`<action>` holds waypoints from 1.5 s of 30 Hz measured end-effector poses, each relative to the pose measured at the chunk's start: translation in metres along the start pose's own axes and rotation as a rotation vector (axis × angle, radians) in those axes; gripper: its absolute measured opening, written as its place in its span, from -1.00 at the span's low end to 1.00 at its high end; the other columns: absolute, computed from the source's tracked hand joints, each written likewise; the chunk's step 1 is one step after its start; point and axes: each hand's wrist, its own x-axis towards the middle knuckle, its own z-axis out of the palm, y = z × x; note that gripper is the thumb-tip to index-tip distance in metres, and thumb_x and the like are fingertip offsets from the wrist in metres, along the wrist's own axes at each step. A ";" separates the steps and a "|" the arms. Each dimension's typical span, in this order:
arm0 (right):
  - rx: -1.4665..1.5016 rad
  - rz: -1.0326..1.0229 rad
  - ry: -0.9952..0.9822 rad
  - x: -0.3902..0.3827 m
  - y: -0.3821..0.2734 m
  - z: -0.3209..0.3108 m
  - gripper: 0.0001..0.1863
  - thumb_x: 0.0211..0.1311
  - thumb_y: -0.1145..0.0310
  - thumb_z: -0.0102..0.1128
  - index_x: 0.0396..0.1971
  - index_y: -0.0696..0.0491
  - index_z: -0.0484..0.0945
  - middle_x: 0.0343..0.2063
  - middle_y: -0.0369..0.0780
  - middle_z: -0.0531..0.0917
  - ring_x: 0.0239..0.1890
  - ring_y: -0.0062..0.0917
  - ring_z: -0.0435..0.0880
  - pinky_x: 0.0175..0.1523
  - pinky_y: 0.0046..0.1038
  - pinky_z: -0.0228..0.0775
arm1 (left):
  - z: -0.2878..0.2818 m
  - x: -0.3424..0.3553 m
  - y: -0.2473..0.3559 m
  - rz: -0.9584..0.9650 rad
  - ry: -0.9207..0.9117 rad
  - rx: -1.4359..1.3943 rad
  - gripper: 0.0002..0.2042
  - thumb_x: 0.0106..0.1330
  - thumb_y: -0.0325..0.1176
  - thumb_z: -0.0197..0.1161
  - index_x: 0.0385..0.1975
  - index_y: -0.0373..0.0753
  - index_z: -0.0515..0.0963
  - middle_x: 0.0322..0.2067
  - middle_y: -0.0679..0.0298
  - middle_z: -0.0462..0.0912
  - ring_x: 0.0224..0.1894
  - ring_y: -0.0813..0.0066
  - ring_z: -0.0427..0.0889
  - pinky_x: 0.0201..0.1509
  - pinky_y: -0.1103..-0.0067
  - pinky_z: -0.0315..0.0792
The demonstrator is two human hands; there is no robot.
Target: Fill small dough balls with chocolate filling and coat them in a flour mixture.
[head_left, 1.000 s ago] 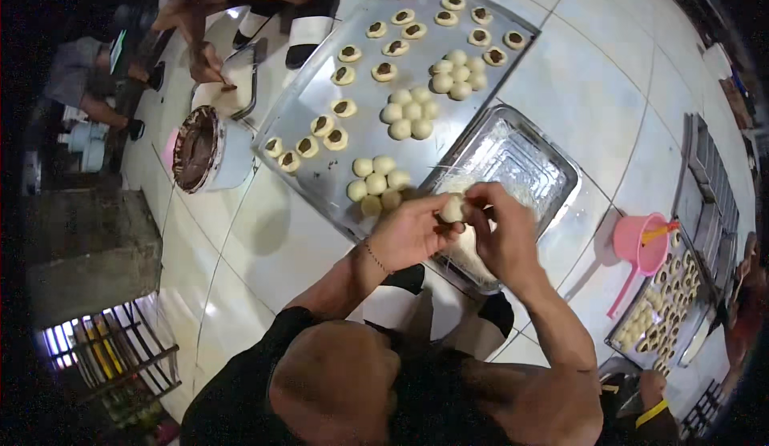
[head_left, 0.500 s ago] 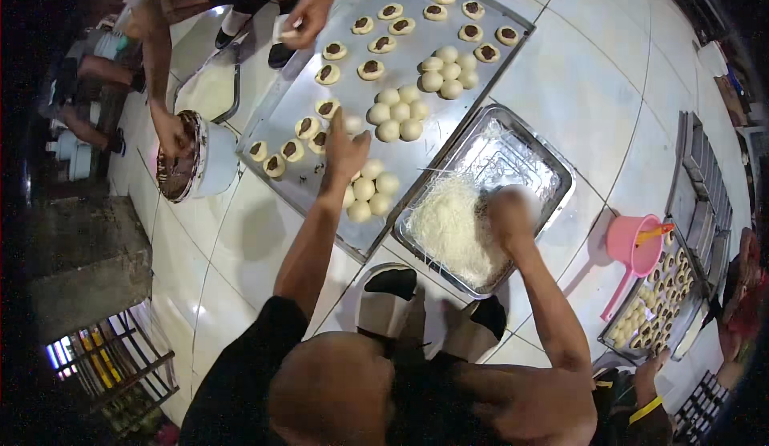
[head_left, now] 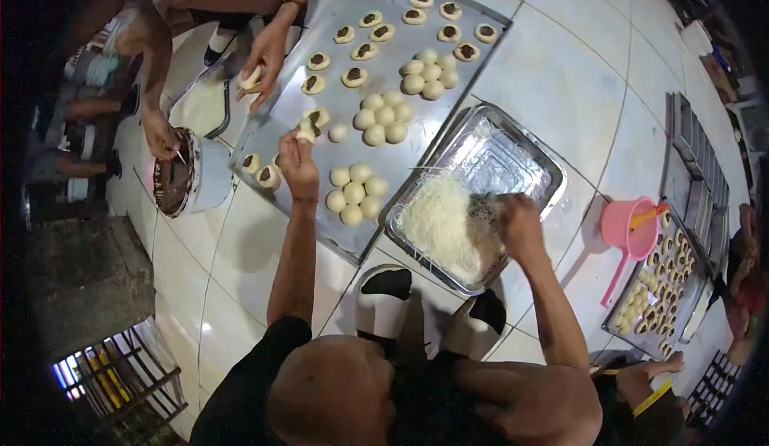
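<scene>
My left hand (head_left: pixel 299 166) pinches a pale piece of dough (head_left: pixel 307 131) above the large metal baking sheet (head_left: pixel 272 138). Right beside it is a flattened dough round with dark filling (head_left: pixel 318 116). My right hand (head_left: pixel 519 226) is down in a deep silver tray (head_left: pixel 525 146), its fingers curled at the edge of a heap of pale fine shreds (head_left: pixel 436 218). Whatever those fingers hold is hidden. On the sheet sit clusters of smooth dough balls (head_left: pixel 356 194), a lone ball (head_left: pixel 338 132) and several filled rounds (head_left: pixel 355 77).
Across the sheet, a co-worker's hand (head_left: pixel 268 58) holds a filled dough piece (head_left: pixel 251 79); the other works at a tub of dark filling (head_left: pixel 212 178). A pink dipper (head_left: pixel 621 226) stands at right, near another loaded tray (head_left: pixel 653 286) and metal pans (head_left: pixel 697 158).
My left hand has moved left and pulled back from the rounds, now with dough in its fingers. My right hand remains at the shreds. The co-worker's dough-holding hand has moved left and nearer.
</scene>
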 end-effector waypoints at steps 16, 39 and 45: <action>0.466 0.227 0.043 0.040 -0.068 -0.048 -0.71 0.03 0.50 0.13 -0.22 0.24 0.65 -0.33 -0.09 0.70 -0.38 -0.37 0.62 -0.24 -0.43 0.49 | 0.143 -0.144 0.097 -1.195 -0.427 -0.948 -0.62 0.46 -0.25 -0.04 0.14 -0.37 0.39 -0.02 0.08 0.56 0.00 0.30 0.59 0.18 0.44 0.48; 0.544 -0.108 0.260 0.028 -0.082 -0.061 -0.76 0.11 0.58 0.29 -0.18 0.11 0.65 -0.34 -0.24 0.57 -0.37 -0.54 0.55 -0.30 -0.57 0.43 | 0.136 -0.114 0.160 -0.197 -0.973 0.003 -0.42 0.26 -0.68 0.09 0.33 -0.33 0.23 0.09 0.09 0.51 -0.15 0.45 0.60 -0.04 0.64 0.50; 0.625 0.079 0.020 0.025 -0.092 -0.072 -0.80 0.13 0.55 0.29 -0.21 0.10 0.65 -0.33 -0.24 0.58 -0.36 -0.55 0.54 -0.29 -0.56 0.43 | 0.126 -0.100 0.166 -0.565 -0.829 -0.022 -0.39 0.29 -0.63 0.12 0.36 -0.43 0.12 0.24 -0.03 0.38 0.06 0.44 0.50 0.19 0.58 0.38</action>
